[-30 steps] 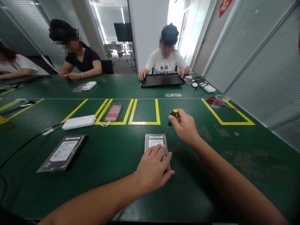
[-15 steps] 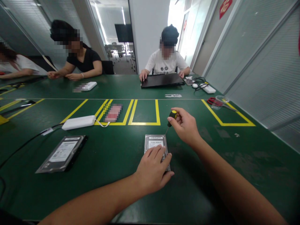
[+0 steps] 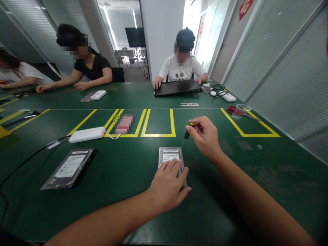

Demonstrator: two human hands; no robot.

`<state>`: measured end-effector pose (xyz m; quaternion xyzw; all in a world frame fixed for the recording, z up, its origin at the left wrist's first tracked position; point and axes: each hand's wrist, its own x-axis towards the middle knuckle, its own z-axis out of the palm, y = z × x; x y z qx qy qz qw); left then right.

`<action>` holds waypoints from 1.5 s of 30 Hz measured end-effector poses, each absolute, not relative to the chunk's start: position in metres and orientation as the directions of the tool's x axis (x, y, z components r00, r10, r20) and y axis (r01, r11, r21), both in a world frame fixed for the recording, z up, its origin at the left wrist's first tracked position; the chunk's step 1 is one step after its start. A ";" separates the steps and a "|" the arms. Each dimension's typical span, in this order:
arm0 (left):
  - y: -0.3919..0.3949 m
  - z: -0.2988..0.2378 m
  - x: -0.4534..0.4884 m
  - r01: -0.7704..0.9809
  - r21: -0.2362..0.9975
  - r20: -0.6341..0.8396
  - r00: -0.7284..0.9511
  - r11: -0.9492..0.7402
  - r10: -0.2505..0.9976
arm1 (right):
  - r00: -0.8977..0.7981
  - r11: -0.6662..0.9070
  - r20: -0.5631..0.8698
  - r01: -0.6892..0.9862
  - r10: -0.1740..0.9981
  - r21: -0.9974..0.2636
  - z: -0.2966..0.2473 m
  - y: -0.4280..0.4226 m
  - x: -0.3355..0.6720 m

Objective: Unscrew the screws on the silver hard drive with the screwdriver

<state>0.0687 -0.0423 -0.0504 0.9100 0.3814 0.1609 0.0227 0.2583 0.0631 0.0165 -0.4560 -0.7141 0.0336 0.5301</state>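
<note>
A silver hard drive point(image 3: 169, 154) lies flat on the green table point(image 3: 133, 171) in front of me. My left hand point(image 3: 167, 186) rests on its near half, fingers spread and pressing down. My right hand point(image 3: 205, 136) is closed round a small screwdriver point(image 3: 188, 131) with a black and yellow handle. The thin shaft slants down to the drive's far right corner.
A second hard drive point(image 3: 69, 168) lies at left, with a white power strip point(image 3: 87, 134) and cable behind it. Yellow tape boxes point(image 3: 159, 124) mark the table. Red scissors and a clear cup point(image 3: 239, 110) sit at right. People sit opposite, one with a black tray point(image 3: 176, 87).
My right hand has turned on the screwdriver handle, its fingers shifting round it. My left hand stays on the drive. The person at far left has stretched an arm out along the table.
</note>
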 end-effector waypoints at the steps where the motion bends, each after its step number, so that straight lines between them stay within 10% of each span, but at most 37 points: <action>1: -0.042 -0.050 0.069 0.688 0.165 0.275 0.656 -0.707 0.703 | -0.018 0.581 0.726 0.613 0.688 -0.535 0.016 0.063 0.258; 45: -0.044 -0.050 0.071 0.694 0.175 0.277 0.646 -0.699 0.711 | -0.006 0.540 0.704 0.646 0.710 -0.539 0.027 0.056 0.252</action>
